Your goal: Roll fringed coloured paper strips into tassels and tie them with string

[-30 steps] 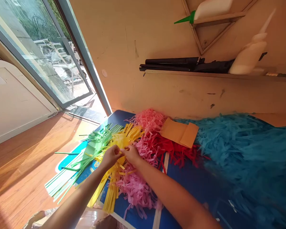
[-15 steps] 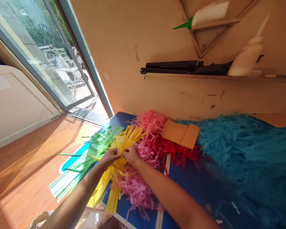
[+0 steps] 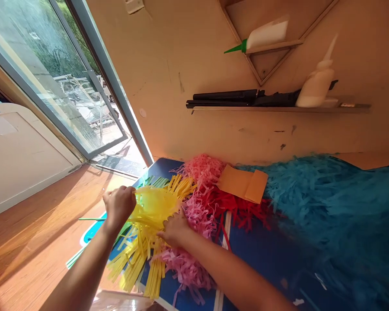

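My left hand [image 3: 119,207] is closed on the left end of a bunch of yellow paper fringe [image 3: 152,205], raised over the table and smeared by motion. At the other side of that bunch, my right hand [image 3: 175,228] rests against the yellow paper with thumb and fingers apart. More flat yellow paper strips [image 3: 155,274] fan out below the hands. Green paper strips [image 3: 157,181] lie behind and partly under the yellow. Pink paper fringe [image 3: 184,263] lies beneath my right wrist.
On the blue table [image 3: 253,250] lie coral fringe [image 3: 201,168], red fringe [image 3: 227,201], a folded orange paper [image 3: 236,183] and a large teal fringe heap [image 3: 337,207]. A wall shelf [image 3: 278,109] holds a white bottle [image 3: 316,86]. A glass door [image 3: 74,77] stands at left.
My hands have moved apart: the left went left and up, pulling yellow paper with it, while the right moved slightly down and spread its fingers. The yellow bunch now stretches between them.
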Action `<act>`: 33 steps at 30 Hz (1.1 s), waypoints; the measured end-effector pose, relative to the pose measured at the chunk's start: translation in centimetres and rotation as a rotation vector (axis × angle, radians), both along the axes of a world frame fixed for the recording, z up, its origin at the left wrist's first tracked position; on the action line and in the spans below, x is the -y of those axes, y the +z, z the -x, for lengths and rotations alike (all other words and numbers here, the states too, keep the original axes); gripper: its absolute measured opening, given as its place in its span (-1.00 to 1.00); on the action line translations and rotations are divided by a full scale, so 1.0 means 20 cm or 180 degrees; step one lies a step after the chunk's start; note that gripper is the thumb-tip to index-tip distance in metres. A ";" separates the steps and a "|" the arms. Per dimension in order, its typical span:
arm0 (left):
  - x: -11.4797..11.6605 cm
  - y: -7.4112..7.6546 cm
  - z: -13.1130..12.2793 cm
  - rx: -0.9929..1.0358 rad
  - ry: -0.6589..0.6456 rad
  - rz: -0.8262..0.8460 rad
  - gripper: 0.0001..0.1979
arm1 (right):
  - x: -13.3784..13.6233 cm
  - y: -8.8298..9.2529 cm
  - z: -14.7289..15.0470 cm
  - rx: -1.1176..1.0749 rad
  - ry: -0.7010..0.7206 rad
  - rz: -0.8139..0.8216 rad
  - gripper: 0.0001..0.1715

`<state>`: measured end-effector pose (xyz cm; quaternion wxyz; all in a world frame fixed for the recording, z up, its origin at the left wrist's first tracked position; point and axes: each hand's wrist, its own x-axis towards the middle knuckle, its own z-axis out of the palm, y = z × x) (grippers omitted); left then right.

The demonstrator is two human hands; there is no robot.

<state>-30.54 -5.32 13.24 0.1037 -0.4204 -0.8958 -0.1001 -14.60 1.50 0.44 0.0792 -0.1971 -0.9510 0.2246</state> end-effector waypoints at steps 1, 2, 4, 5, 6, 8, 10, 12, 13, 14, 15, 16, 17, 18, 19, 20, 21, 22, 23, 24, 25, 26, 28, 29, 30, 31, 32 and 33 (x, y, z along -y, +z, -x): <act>0.00 0.10 0.01 -0.0237 0.0128 -0.0060 -0.68 | 0.00 -0.01 -0.01 0.0071 0.0009 -0.0060 -0.57; 0.00 0.20 0.02 -0.0440 0.0212 -0.0108 -0.66 | 0.00 -0.02 -0.01 0.0103 0.0001 -0.0093 -0.54; -0.03 0.39 0.04 -0.0841 0.0312 -0.0084 -0.62 | 0.00 -0.01 -0.03 0.0121 -0.0048 -0.0132 -0.56; -0.05 0.46 0.03 -0.0890 0.0238 0.0009 -0.64 | 0.01 0.01 -0.04 0.0114 -0.0078 -0.0143 -0.59; -0.07 0.51 0.02 -0.0933 0.0158 0.0115 -0.66 | 0.01 0.03 -0.06 0.0096 -0.0119 -0.0158 -0.62; -0.12 0.55 -0.02 -0.0987 -0.0084 0.0345 -0.74 | 0.03 0.09 -0.09 -0.0186 -0.0318 -0.0172 -0.66; -0.16 0.51 -0.10 -0.1078 -0.0340 0.0505 -0.79 | 0.04 0.16 -0.13 -0.0806 -0.0627 -0.0123 -0.68; -0.18 0.44 -0.19 -0.1168 -0.0552 0.0565 -0.79 | 0.05 0.22 -0.13 -0.1338 -0.0916 0.0214 -0.74; -0.18 0.41 -0.23 -0.1203 -0.0626 0.0565 -0.78 | 0.05 0.24 -0.13 -0.1399 -0.0955 0.0545 -0.75; -0.17 0.38 -0.27 -0.1231 -0.0683 0.0554 -0.77 | 0.05 0.26 -0.11 -0.1314 -0.0915 0.0910 -0.76; -0.17 0.35 -0.30 -0.1255 -0.0734 0.0535 -0.76 | 0.04 0.26 -0.10 -0.1166 -0.0831 0.1258 -0.75; -0.17 0.34 -0.33 -0.1278 -0.0780 0.0514 -0.75 | 0.03 0.26 -0.08 -0.1007 -0.0732 0.1533 -0.72; -0.16 0.34 -0.34 -0.1304 -0.0818 0.0488 -0.74 | 0.03 0.24 -0.06 -0.0877 -0.0641 0.1696 -0.69; -0.16 0.34 -0.34 -0.1338 -0.0840 0.0455 -0.74 | 0.02 0.23 -0.05 -0.0789 -0.0583 0.1750 -0.64; -0.15 0.36 -0.34 -0.1379 -0.0847 0.0419 -0.73 | 0.01 0.21 -0.05 -0.0732 -0.0579 0.1736 -0.60; -0.15 0.39 -0.32 -0.1427 -0.0834 0.0377 -0.73 | 0.00 0.18 -0.05 -0.0665 -0.0601 0.1728 -0.57; -0.15 0.43 -0.30 -0.1481 -0.0798 0.0329 -0.71 | -0.01 0.16 -0.06 -0.0588 -0.0639 0.1713 -0.57; -0.15 0.48 -0.28 -0.1538 -0.0745 0.0279 -0.70 | -0.01 0.14 -0.06 -0.0506 -0.0683 0.1691 -0.59; -0.15 0.54 -0.25 -0.1605 -0.0677 0.0224 -0.69 | -0.01 0.12 -0.07 -0.0426 -0.0728 0.1663 -0.61; -0.16 0.61 -0.24 -0.1687 -0.0598 0.0161 -0.68 | -0.01 0.11 -0.08 -0.0355 -0.0777 0.1631 -0.63; -0.18 0.67 -0.23 -0.1775 -0.0513 0.0081 -0.67 | -0.01 0.11 -0.09 -0.0301 -0.0827 0.1593 -0.66; -0.21 0.73 -0.23 -0.1889 -0.0442 0.0001 -0.67 | -0.01 0.11 -0.11 -0.0272 -0.0879 0.1546 -0.69; -0.26 0.83 -0.30 -0.2178 -0.0479 -0.0043 -0.67 | 0.01 0.17 -0.16 -0.0306 -0.1027 0.1391 -0.73; -0.29 0.85 -0.36 -0.2349 -0.0622 0.0029 -0.68 | 0.02 0.21 -0.20 -0.0411 -0.1128 0.1253 -0.73; -0.31 0.86 -0.43 -0.2501 -0.0841 0.0155 -0.68 | 0.03 0.26 -0.24 -0.0606 -0.1231 0.1084 -0.73; -0.33 0.85 -0.51 -0.2585 -0.1089 0.0261 -0.68 | 0.05 0.32 -0.30 -0.0885 -0.1322 0.0930 -0.71; -0.34 0.82 -0.60 -0.2618 -0.1318 0.0329 -0.67 | 0.07 0.38 -0.36 -0.1221 -0.1372 0.0845 -0.68; -0.34 0.77 -0.69 -0.2609 -0.1523 0.0367 -0.67 | 0.09 0.43 -0.42 -0.1575 -0.1359 0.0858 -0.65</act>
